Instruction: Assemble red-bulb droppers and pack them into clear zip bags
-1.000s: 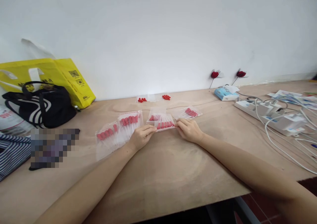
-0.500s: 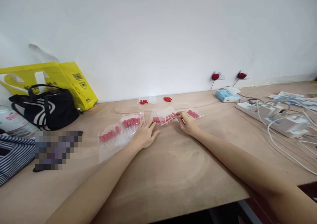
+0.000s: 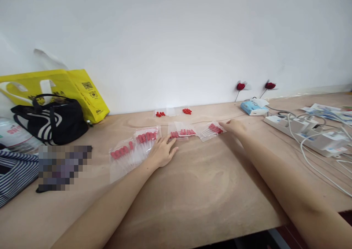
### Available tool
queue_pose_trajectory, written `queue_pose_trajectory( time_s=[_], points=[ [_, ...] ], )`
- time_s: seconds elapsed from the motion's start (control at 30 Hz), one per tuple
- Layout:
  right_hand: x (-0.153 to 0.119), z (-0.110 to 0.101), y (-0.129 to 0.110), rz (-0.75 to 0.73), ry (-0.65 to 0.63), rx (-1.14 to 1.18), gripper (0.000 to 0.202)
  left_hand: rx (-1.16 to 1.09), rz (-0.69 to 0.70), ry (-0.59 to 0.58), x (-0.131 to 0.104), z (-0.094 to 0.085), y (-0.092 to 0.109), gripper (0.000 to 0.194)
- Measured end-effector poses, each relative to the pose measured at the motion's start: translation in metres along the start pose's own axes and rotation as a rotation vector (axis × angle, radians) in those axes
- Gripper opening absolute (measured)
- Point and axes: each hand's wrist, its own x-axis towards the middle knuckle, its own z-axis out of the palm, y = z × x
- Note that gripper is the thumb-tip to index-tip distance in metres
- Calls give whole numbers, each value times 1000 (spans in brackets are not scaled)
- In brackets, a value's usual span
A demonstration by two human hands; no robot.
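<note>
Clear plastic bags of red-tipped pieces lie in a row across the wooden table (image 3: 192, 190). My left hand (image 3: 162, 152) rests with fingers spread between the second bag (image 3: 145, 137) and the middle bag (image 3: 181, 130), its fingertips at the middle bag's lower left. At the far left of the row is another bag (image 3: 122, 157). My right hand (image 3: 232, 127) has its fingers pressed together at the upper right corner of the right bag (image 3: 211, 130). Farther back, near the wall, two groups of small red pieces (image 3: 160, 114) (image 3: 187, 111) lie in clear bags.
A yellow bag (image 3: 93, 95), a black bag (image 3: 66, 118) and striped cloth (image 3: 18, 175) are on the left. On the right are a blue tissue pack (image 3: 254, 107), a white power strip (image 3: 291, 128) with cables, papers (image 3: 324, 109) and two red flowers (image 3: 240, 86) (image 3: 270, 85).
My right hand has moved right, from the middle bag to the right bag's corner. The right bag now shows more fully and lies slightly farther left. My left hand has barely moved.
</note>
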Motion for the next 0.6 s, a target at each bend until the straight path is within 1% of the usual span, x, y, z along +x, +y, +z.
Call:
queue_pose_trajectory(
  time_s=[0.07, 0.13, 0.27, 0.37, 0.43, 0.47, 0.53, 0.6],
  points=[
    [8, 1, 9, 51, -142, 46, 42, -1, 5, 1, 0, 0, 0, 37],
    [9, 4, 13, 63, -207, 143, 38, -16, 11, 8, -1, 0, 0, 36],
    [0, 5, 11, 48, -233, 373, 26, -32, 18, 36, -2, -1, 1, 33],
    [-6, -1, 8, 0, -233, 466, 19, -40, 27, 60, -3, -1, 1, 31],
    [-9, -6, 6, -43, -198, 563, 15, -39, 30, 69, -4, -1, 1, 30],
    [-12, -8, 4, -84, -158, 647, 13, -35, 31, 72, -4, -2, 2, 29],
    [-18, -11, -3, -220, -46, 850, 14, -25, 30, 77, -3, -2, 3, 29],
    [-28, -9, -12, -407, 66, 1004, 20, -10, 16, 93, -3, -4, 4, 30]
  ],
)
